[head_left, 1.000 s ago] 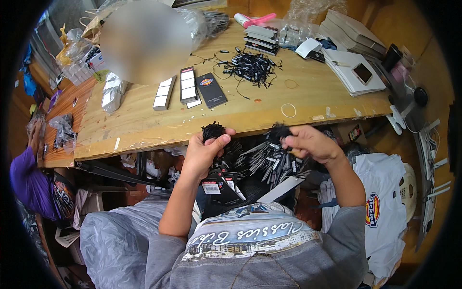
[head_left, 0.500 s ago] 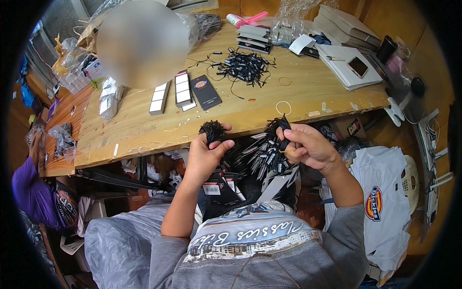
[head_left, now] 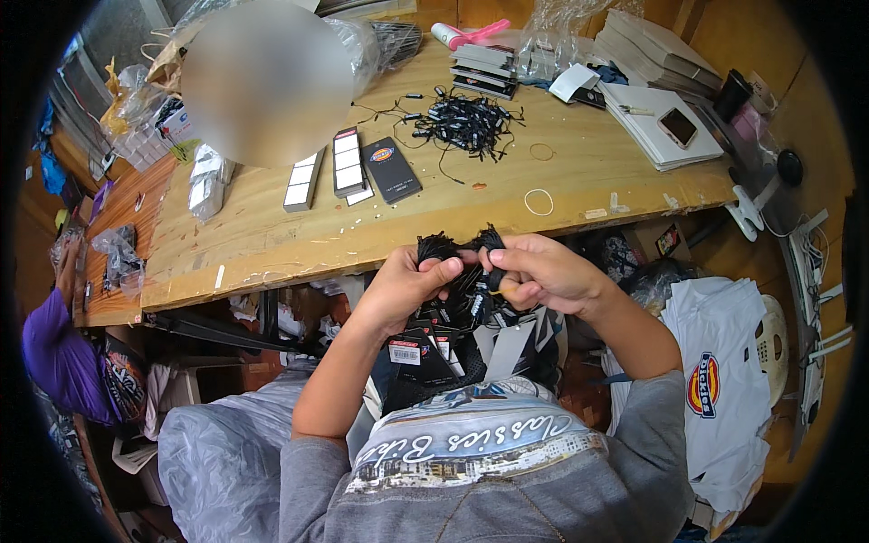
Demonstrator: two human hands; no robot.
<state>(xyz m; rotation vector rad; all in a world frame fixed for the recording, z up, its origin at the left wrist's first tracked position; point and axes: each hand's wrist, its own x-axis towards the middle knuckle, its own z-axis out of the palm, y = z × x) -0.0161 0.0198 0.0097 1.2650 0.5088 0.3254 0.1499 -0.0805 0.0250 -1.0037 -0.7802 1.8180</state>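
My left hand (head_left: 403,288) grips a bundle of black tag strings (head_left: 436,246), their ends sticking up above the fist. Close beside it, my right hand (head_left: 550,271) pinches a second bunch of black strings (head_left: 490,238) between thumb and fingers. A thin yellow loop, seemingly a rubber band (head_left: 498,292), shows at the right fingers. Below both hands hang black and grey hang tags (head_left: 421,357) on those strings, some with white barcode stickers, over my lap. Where the two bunches meet, the strings overlap and I cannot tell them apart.
On the wooden table (head_left: 299,244) lie a heap of black tag strings (head_left: 466,125), stacks of tags (head_left: 348,163), a pale rubber band (head_left: 539,202) and a phone (head_left: 677,128) on white folders. White shirts (head_left: 715,389) hang at right. Another person in a purple sleeve (head_left: 63,357) sits at left.
My two hands have come together: the right moved left with its bunch, the left moved slightly right. The tag bunches now hang side by side below them.
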